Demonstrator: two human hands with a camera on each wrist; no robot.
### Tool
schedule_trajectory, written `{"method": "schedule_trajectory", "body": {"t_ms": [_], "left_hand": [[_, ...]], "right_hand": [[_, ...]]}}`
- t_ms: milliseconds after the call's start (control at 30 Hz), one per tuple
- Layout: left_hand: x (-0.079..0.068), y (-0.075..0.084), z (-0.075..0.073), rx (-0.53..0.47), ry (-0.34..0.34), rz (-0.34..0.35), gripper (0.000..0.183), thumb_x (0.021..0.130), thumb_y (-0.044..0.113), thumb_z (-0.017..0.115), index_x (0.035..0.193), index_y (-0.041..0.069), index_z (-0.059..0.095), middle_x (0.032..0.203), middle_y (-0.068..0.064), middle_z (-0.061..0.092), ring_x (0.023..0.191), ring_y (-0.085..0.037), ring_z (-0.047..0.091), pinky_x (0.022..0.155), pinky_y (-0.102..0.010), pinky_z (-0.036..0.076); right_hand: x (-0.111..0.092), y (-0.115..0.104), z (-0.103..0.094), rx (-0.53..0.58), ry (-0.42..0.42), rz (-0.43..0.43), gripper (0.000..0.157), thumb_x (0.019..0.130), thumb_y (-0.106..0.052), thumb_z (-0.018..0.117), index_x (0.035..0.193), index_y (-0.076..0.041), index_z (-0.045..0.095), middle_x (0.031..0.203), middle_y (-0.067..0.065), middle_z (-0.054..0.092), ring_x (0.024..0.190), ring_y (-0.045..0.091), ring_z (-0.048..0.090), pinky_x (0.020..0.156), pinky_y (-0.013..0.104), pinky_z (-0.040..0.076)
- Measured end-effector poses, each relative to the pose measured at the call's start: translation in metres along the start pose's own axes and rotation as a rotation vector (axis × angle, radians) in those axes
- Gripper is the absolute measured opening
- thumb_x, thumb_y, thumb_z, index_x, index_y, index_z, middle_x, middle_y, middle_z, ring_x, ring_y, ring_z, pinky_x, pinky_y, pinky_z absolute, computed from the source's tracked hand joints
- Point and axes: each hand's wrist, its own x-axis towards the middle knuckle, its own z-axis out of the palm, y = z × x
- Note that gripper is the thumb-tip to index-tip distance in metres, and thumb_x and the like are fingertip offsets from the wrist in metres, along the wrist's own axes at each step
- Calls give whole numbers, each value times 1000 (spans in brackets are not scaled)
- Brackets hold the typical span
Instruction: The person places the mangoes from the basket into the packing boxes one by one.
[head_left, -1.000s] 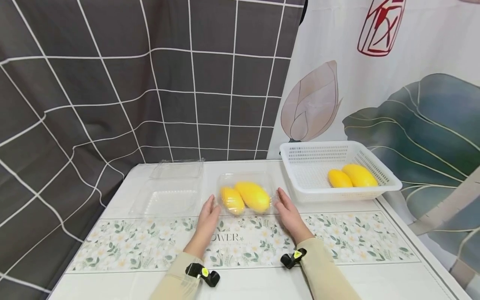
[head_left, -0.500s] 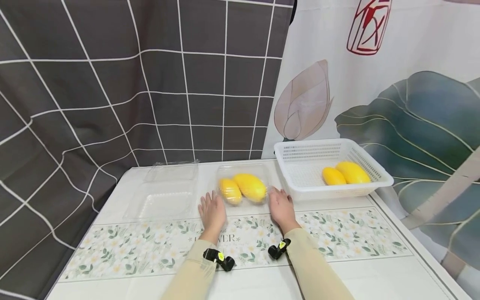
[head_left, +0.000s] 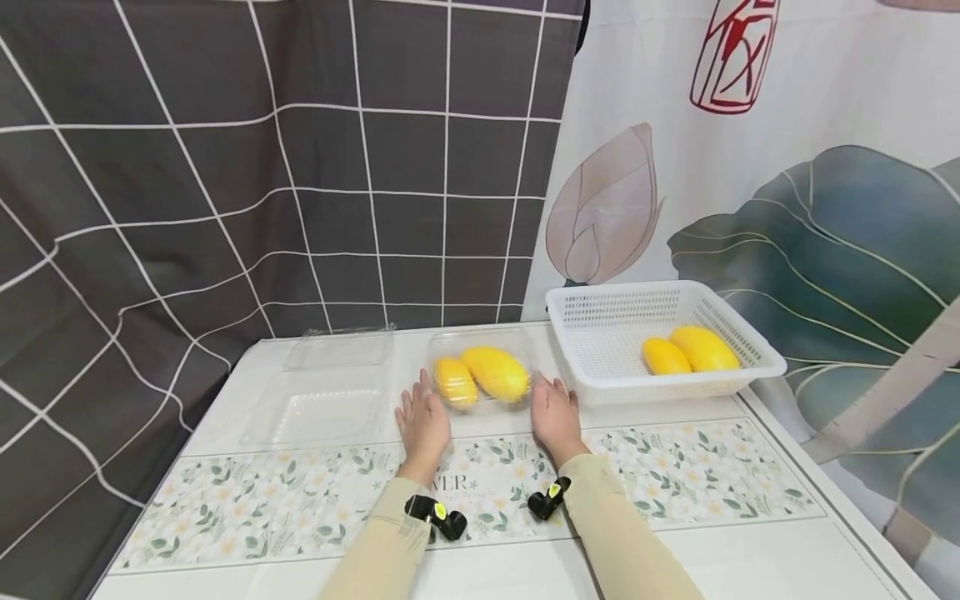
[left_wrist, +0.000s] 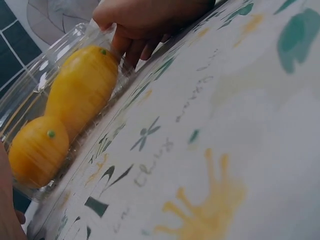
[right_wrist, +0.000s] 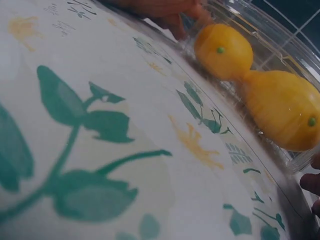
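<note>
A clear plastic clamshell box stands mid-table with its lid over two yellow mangoes, a smaller one at left and a larger one at right. Both mangoes show green stem ends through the plastic in the wrist views. My left hand is at the box's front left corner, fingers extended and spread. At the front right corner lies my right hand, its fingers pointing forward along the box side. In the left wrist view, the right hand's fingers hang beside the box edge.
Left of the box lies another clear clamshell box, lid folded back. A white perforated basket at the back right holds a small mango and a large mango. A floral strip crosses the table cover.
The filled box has slid a little toward the back of the table. My hands have gone from its sides to its front corners, and the left fingers have spread. The head view has shifted slightly.
</note>
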Motion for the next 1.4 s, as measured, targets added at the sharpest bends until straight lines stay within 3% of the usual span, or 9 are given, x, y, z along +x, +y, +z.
{"method": "schedule_trajectory", "body": {"t_ms": [233,533,933,1267,1400], "left_hand": [[2,-2,2,-13,13,-1,53,96,25,8,149,19,12,151,-7,19,139,-29,-1,108,-48,-11],[5,-4,-2,7,41,26,53,97,25,7,148,16,17,148,0,26,137,-31,10,109,-48,-8],[0,-8,-4,-10,12,39,55,98,38,4,148,17,16,147,-2,30,137,-33,11,109,-49,-5],[-7,-8,-7,-34,-7,52,58,99,43,8,148,12,16,147,-7,28,136,-34,13,110,-48,0],[-8,-9,-8,-145,9,40,56,100,41,12,148,12,14,149,-7,25,136,-31,17,111,-46,7]], "right_hand": [[3,-1,2,-8,-9,17,59,97,-31,2,142,-11,35,143,4,37,135,33,21,110,50,1],[5,-4,6,2,0,21,57,97,-29,5,141,-10,37,141,5,39,134,32,23,110,50,3],[2,2,4,93,25,28,64,98,-45,10,134,-7,47,137,10,45,133,33,27,111,48,7],[-5,1,-5,196,4,111,66,95,-53,24,142,-7,32,139,13,41,132,30,29,112,42,10],[-7,3,-7,290,0,140,73,92,-58,30,147,-12,18,142,11,38,133,31,26,110,47,16]]}}
